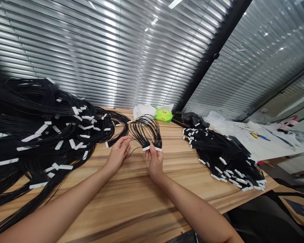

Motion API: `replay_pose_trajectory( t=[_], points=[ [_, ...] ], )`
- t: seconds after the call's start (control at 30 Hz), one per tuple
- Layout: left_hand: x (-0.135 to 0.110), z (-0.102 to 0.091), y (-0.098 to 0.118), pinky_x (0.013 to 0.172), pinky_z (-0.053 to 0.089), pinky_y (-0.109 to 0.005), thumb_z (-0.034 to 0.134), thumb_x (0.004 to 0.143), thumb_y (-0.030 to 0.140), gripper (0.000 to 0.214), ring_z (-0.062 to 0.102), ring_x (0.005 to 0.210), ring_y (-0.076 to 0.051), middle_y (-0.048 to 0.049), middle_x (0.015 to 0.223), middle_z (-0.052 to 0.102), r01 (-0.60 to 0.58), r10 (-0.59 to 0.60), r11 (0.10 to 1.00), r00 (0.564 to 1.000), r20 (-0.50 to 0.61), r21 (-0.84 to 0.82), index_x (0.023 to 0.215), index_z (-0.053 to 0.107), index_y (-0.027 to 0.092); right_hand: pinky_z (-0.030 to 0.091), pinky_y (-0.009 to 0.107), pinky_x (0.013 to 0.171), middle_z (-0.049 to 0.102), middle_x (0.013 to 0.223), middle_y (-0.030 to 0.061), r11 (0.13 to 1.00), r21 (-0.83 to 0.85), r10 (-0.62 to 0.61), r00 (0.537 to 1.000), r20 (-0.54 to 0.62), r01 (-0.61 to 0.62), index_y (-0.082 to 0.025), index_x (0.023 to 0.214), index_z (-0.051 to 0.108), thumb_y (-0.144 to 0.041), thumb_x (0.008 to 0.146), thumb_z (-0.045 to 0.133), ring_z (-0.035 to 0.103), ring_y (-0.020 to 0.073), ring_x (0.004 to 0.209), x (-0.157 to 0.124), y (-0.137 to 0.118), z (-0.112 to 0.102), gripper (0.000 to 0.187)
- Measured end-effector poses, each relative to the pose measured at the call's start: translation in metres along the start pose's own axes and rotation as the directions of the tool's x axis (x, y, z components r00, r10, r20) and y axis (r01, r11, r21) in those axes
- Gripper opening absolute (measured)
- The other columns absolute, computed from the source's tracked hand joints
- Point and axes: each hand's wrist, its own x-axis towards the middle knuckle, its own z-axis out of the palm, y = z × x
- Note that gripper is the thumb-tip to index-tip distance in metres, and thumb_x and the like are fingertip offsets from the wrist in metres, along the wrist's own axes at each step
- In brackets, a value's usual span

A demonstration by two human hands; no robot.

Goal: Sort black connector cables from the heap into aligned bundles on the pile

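Note:
My right hand (155, 163) is closed around the two white connector ends of a black wire harness (148, 126). Its many thin wires arch up from the connectors in a loop above my fingers. To the left of it, my left hand (119, 152) is pinched on a single thin black wire (134, 149) that curves out from the harness. The exact spot of that pinch is partly hidden by the fingers. Both hands are just above the wooden table (131, 192).
A large heap of black wire harnesses (40, 114) with white connectors lies at the left. Another pile of harnesses (218, 152) sits at the right. At the back stands a green tissue pack (163, 114), near a black bundle (194, 119) and clear plastic bags (216, 121). Blinds (103, 50) rise behind.

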Motion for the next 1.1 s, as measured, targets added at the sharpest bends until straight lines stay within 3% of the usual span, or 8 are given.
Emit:
replay_pose_trajectory(
  t=[0.13,0.23,0.33,0.47,0.63,0.83,0.97,1.1],
  points=[
    [0.001,-0.003,-0.004,0.043,0.027,-0.019,0.067,0.077,0.044,0.027,0.036,0.045,-0.008,0.0049,0.054,0.046,-0.043,0.041,0.995,0.999,0.028,0.09,0.078,0.063,0.017,0.032,0.029,0.051,0.042,0.05,-0.002,1.0,-0.003,0.005,0.997,0.071,-0.005,-0.022,0.054,0.045,-0.062,0.082,0.051,0.035,0.0116,0.048,-0.007,0.003,0.0,0.05],
    [-0.002,-0.001,-0.004,0.061,0.041,-0.023,0.066,0.079,0.04,0.022,0.053,0.066,-0.015,0.0004,0.063,0.055,-0.089,0.066,0.981,0.989,0.135,0.173,0.077,0.067,0.018,0.031,0.028,0.051,0.041,0.049,-0.0027,1.0,0.014,0.005,0.997,0.073,-0.006,-0.022,0.055,0.045,-0.062,0.082,0.052,0.033,0.0111,0.048,-0.008,0.003,0.0,0.049],
    [-0.007,0.004,0.0,0.07,0.043,-0.026,0.066,0.079,0.036,0.018,0.055,0.077,-0.019,-0.0012,0.07,0.06,-0.101,0.043,0.962,0.974,0.223,0.254,0.082,0.069,0.018,0.03,0.028,0.051,0.04,0.049,-0.0027,1.0,0.03,0.001,0.998,0.065,-0.003,-0.022,0.053,0.043,-0.06,0.083,0.052,0.034,0.0113,0.048,-0.005,0.005,-0.001,0.049],
    [-0.011,0.006,0.005,0.07,0.04,-0.024,0.069,0.075,0.028,0.012,0.053,0.073,-0.017,-0.0008,0.075,0.061,-0.192,0.184,0.905,0.981,0.058,0.381,0.082,0.067,0.019,0.032,0.029,0.053,0.043,0.05,-0.0022,0.999,0.034,-0.012,0.998,0.059,0.01,-0.022,0.053,0.043,-0.057,0.085,0.051,0.037,0.0118,0.049,-0.001,0.009,-0.002,0.048],
    [-0.014,0.005,0.01,0.086,0.038,-0.027,0.071,0.074,0.022,0.02,0.056,0.092,-0.018,-0.0016,0.093,0.064,-0.348,0.412,0.827,0.91,-0.056,0.441,0.092,0.062,0.022,0.032,0.028,0.053,0.043,0.049,-0.0018,0.999,0.033,-0.003,0.999,0.038,0.002,-0.022,0.052,0.043,-0.058,0.084,0.052,0.04,0.0123,0.05,0.004,0.011,-0.002,0.049],
    [-0.019,0.002,0.011,0.086,0.042,-0.03,0.058,0.086,0.03,0.011,0.057,0.09,-0.018,-0.0021,0.091,0.065,-0.434,0.469,0.732,0.88,0.073,0.525,0.088,0.063,0.02,0.029,0.026,0.048,0.041,0.047,-0.0039,0.999,-0.02,0.029,0.999,0.032,-0.029,-0.019,0.056,0.052,-0.063,0.08,0.054,0.035,0.0098,0.046,0.007,0.01,-0.003,0.05],
    [-0.019,0.001,0.012,0.085,0.045,-0.031,0.057,0.088,0.034,0.018,0.06,0.089,-0.018,-0.0034,0.09,0.068,-0.433,0.424,0.746,0.895,0.14,0.506,0.085,0.067,0.02,0.028,0.025,0.047,0.04,0.048,-0.0045,0.998,-0.058,0.02,0.999,0.044,-0.017,-0.017,0.059,0.057,-0.062,0.082,0.053,0.034,0.0092,0.046,0.007,0.012,-0.005,0.05],
    [-0.02,0.002,0.012,0.084,0.047,-0.031,0.06,0.087,0.033,0.017,0.063,0.087,-0.018,-0.0038,0.089,0.07,-0.455,0.45,0.73,0.882,0.142,0.51,0.083,0.07,0.02,0.029,0.024,0.048,0.042,0.05,-0.0038,0.995,-0.095,-0.011,0.998,0.068,0.018,-0.016,0.062,0.059,-0.059,0.084,0.051,0.035,0.0092,0.047,0.006,0.015,-0.007,0.049]
  ],
)
